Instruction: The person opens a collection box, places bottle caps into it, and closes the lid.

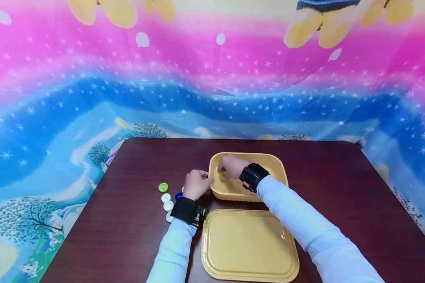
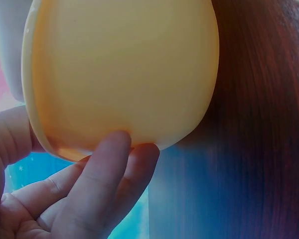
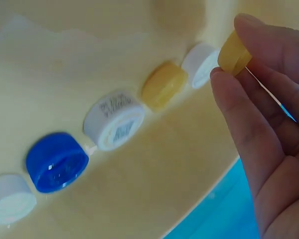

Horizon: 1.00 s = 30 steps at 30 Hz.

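Carefully, the right hand [image 1: 232,166] pinches a yellow cap [image 3: 234,55] between thumb and fingertips, inside the left part of a pale yellow box [image 1: 269,162] at the far side of the table [image 1: 127,236]. Just beyond the fingertips, five caps line up within the box: a white cap [image 3: 202,63], a second yellow cap [image 3: 164,85], a printed white cap [image 3: 114,119], a blue cap [image 3: 57,162] and an end white cap [image 3: 11,199]. The left hand [image 1: 196,184] grips the box's left wall, thumb over the rim and fingers outside. Judging by that row, the work looks well under way, though incomplete: a green cap [image 1: 163,187], several loose white caps [image 1: 168,206] and a dark blue cap [image 1: 178,195] lie on the table left of the box, some partly hidden by the left hand and wrist. The matching lid [image 1: 249,243] lies flat on the near side, off the box. The printed white cap bears a square code and lines of characters too blurred to read; a red tag [image 1: 246,184] on the right wristband [image 1: 255,175] is too small to make out. Behind hangs a snowflake-patterned cloth [image 1: 216,98].
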{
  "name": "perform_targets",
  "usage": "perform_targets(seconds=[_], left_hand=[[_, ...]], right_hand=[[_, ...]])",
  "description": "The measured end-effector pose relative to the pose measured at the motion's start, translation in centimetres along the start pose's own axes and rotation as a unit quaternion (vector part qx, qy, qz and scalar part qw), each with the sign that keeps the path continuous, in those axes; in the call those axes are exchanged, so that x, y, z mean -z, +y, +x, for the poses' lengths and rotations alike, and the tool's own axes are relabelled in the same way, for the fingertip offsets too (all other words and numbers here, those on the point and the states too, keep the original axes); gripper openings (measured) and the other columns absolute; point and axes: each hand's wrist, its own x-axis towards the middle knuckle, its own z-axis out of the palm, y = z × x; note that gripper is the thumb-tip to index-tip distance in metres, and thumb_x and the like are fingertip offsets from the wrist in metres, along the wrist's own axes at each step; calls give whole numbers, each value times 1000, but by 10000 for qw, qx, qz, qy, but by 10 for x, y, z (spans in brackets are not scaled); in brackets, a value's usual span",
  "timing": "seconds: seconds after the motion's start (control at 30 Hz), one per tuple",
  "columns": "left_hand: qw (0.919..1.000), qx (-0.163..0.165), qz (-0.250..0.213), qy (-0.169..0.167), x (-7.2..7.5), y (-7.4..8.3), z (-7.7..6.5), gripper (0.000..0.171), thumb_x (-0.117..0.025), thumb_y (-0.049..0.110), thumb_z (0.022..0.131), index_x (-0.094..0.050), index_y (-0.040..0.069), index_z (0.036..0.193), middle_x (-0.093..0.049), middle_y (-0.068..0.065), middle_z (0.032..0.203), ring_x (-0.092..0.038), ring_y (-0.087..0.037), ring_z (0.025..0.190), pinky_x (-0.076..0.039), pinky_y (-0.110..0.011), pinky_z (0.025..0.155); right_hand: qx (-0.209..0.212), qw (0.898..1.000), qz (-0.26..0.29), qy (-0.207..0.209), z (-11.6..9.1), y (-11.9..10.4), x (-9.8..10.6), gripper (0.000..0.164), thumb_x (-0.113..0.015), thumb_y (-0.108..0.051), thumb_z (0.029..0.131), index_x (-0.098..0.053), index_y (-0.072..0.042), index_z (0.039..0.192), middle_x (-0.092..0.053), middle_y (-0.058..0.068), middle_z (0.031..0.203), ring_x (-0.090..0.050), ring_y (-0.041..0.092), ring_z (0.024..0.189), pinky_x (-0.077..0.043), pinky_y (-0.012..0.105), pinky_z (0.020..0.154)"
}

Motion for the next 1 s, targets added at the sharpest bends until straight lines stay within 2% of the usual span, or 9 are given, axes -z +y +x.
perform_targets(seconds=[0.1,0.2,0.27,0.4,0.57,0.7,1.0], left_hand=[[10000,-7,11,17,0,-1,0,15,-67,13,87,-75,1,93,-65,-4,66,-68,-25,64,-55,-28,55],[10000,-10,14,34,-1,-2,0,15,-68,13,87,-74,1,93,-67,-6,69,-68,-24,63,-55,-28,55],[10000,-34,6,28,-1,-2,0,15,-68,12,87,-74,0,93,-68,-7,71,-68,-21,62,-55,-28,54],[10000,-64,-5,11,-1,-2,-1,15,-68,12,88,-75,0,93,-69,-9,73,-67,-18,62,-56,-27,55],[10000,-75,13,27,-1,-2,-2,16,-68,12,87,-75,0,94,-69,-7,73,-67,-17,62,-56,-28,55],[10000,-40,-21,6,-2,-2,-2,16,-68,12,87,-74,0,95,-69,-7,74,-67,-16,62,-56,-28,56],[9999,-154,-3,32,-1,-2,-4,15,-65,9,86,-74,-1,92,-67,-5,70,-65,-16,61,-56,-28,56]], right_hand=[[172,9998,-15,56,5,1,-6,6,-75,-1,81,-74,-6,84,-60,1,73,-42,12,65,-35,23,61],[413,9991,-46,14,9,1,-11,11,-71,5,80,-70,-5,75,-49,-1,65,-34,13,60,-28,23,58],[502,9986,-136,-31,12,1,-13,13,-70,8,78,-71,-5,75,-49,-2,65,-33,13,60,-27,23,57],[405,9990,-138,-128,12,-2,-15,16,-71,8,76,-75,-7,79,-56,-3,69,-38,12,63,-30,22,58],[456,9988,-143,-103,12,-6,-18,16,-71,10,72,-72,-6,70,-43,-5,58,-32,13,59,-26,23,55],[426,9986,-295,-37,14,-9,-23,24,-71,9,71,-63,-10,59,-35,-8,51,-30,11,53,-24,23,51],[-64,9988,-452,-163,20,-13,-26,37,-70,8,72,-50,-15,51,-26,-7,49,-23,11,49,-20,23,48]])
